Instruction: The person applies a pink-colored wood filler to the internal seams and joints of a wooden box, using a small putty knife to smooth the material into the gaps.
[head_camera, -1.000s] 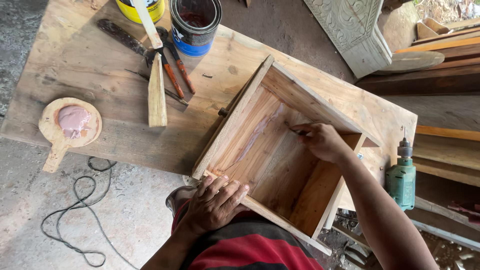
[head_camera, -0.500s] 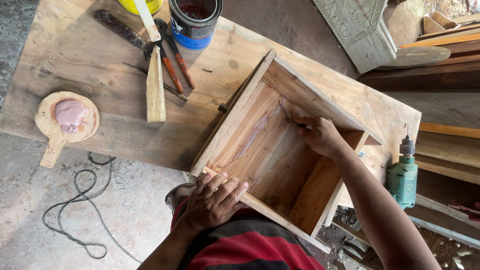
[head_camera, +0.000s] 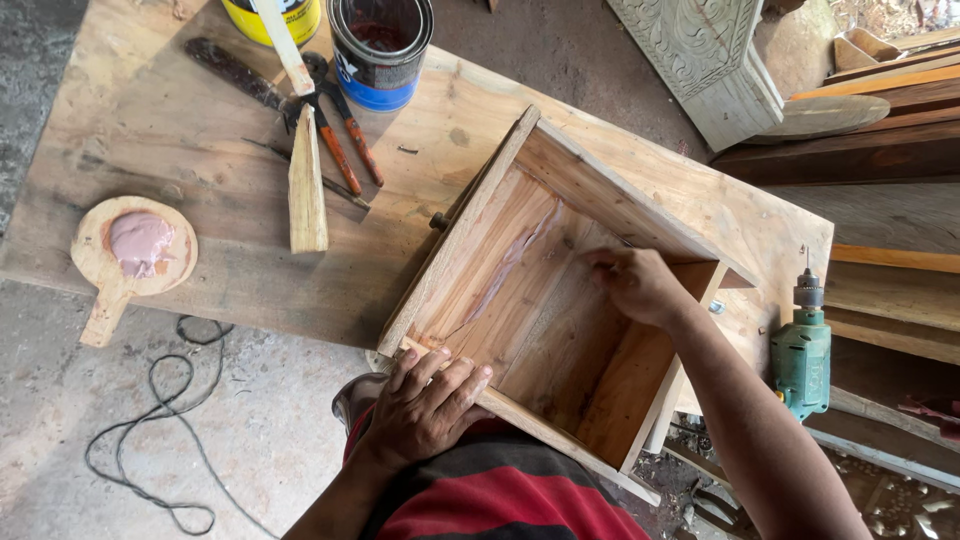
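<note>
The right hand (head_camera: 635, 285) reaches into the open, unfinished rectangular wooden box (head_camera: 545, 300), its fingers bunched together and pressed to the far inner wall, so whatever they may pinch is hidden, while the left hand (head_camera: 425, 405) lies flat with fingers spread on the box's near corner rim. Since half a second ago the right hand has slid along that wall toward the box's right end, and the left hand has stayed put. The box sits on the pale plank counter (head_camera: 180, 170), open side up, its long axis running diagonally from near-right to far-left; left of the box lie a round wooden paddle with pink putty (head_camera: 135, 250) and a dark open paint can (head_camera: 380, 45).
</note>
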